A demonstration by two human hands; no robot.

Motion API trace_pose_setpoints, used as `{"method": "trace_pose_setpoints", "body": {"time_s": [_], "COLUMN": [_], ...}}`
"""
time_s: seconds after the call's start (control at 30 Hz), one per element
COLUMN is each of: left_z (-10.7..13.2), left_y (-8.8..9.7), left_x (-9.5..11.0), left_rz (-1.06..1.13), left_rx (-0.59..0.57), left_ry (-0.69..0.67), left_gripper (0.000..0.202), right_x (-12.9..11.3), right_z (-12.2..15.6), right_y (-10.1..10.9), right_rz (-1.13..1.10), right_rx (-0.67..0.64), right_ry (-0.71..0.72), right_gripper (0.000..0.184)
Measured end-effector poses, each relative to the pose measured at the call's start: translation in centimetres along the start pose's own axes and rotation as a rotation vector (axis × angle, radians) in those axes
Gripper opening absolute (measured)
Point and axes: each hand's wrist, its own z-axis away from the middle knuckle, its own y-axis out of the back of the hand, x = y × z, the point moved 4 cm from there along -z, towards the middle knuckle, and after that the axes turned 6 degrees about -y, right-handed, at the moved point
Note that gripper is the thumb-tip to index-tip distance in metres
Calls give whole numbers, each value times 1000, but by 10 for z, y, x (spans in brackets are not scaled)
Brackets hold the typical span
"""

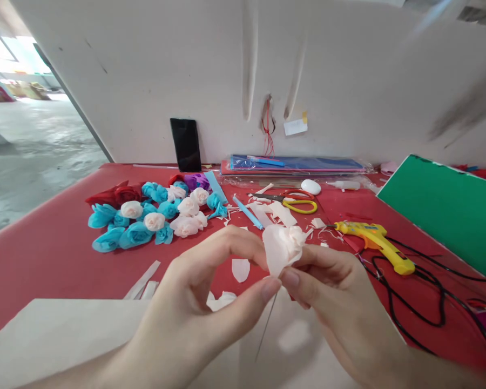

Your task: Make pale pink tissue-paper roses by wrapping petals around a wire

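Observation:
Between both hands is a pale pink paper flower [293,244] on a thin wire stem [266,327] that slants down to the left. My left hand [210,286] pinches a broad petal [274,249] at the flower's left side, thumb at its lower edge. My right hand [328,286] grips the flower's base with thumb and fingers; some fingertips are hidden behind the bloom. A loose cut petal [240,269] lies on the red table just beyond, and more pale petals [222,300] are partly covered by my left hand.
Finished blue, pink, red and purple flowers [135,234] lie at the left. Scissors [299,205], a light blue pen [248,212] and paper scraps are at the centre. A yellow glue gun [378,243] with a black cord lies right, beside a green board [449,210]. A phone [185,145] leans on the wall.

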Motion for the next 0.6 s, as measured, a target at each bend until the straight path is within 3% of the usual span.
{"method": "trace_pose_setpoints", "body": {"time_s": [0.17,0.33,0.47,0.6], "left_z": [-2,-2,-1,2], "left_y": [-1,-3,-2,-4], "left_x": [-6,-11,-9,-10], "left_rz": [85,250,245,308], "left_rx": [-2,2,18,-50], "left_ry": [36,83,56,78], "left_gripper": [15,15,15,17], "right_x": [2,4,4,2], "right_z": [-1,-1,-1,-2], "right_y": [0,2,1,1], "right_rz": [-43,-55,-22,38], "right_rx": [-43,-10,11,28], "right_ry": [-16,-41,-32,-33], "right_gripper": [14,16,14,10]}}
